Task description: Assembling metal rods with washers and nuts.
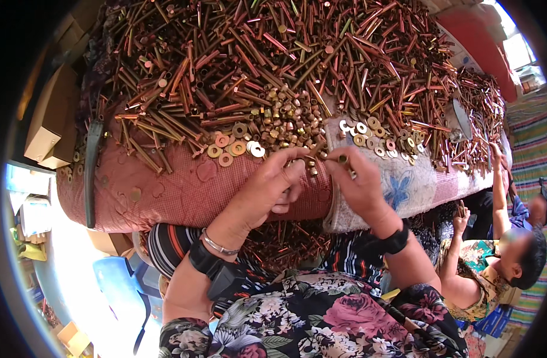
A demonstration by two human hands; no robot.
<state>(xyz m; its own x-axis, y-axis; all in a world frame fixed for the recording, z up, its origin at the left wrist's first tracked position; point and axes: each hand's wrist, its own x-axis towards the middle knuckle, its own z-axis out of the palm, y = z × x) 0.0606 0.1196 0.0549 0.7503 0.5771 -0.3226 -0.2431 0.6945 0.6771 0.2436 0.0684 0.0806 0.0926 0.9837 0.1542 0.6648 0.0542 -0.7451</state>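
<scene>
My left hand [278,182] is closed, its thumb and fingertips drawn together at the front edge of a pile of small brass-coloured nuts [288,116]. Whatever its fingertips hold is too small to make out. Just to the right, my right hand [358,182] is closed around a small metal sleeve [343,159], whose round open end shows by the thumb. A few loose nuts [313,169] lie in the gap between the hands. Flat washers [225,159] are spread left of the nuts, and more washers [378,143] lie to the right.
A large heap of bolts and sleeves [243,53] covers the far side of the cloth-covered surface [166,200]. A dark strap-like strip [93,173] crosses its left end. Cardboard boxes [51,119] stand at left. Another person [488,274] works at right.
</scene>
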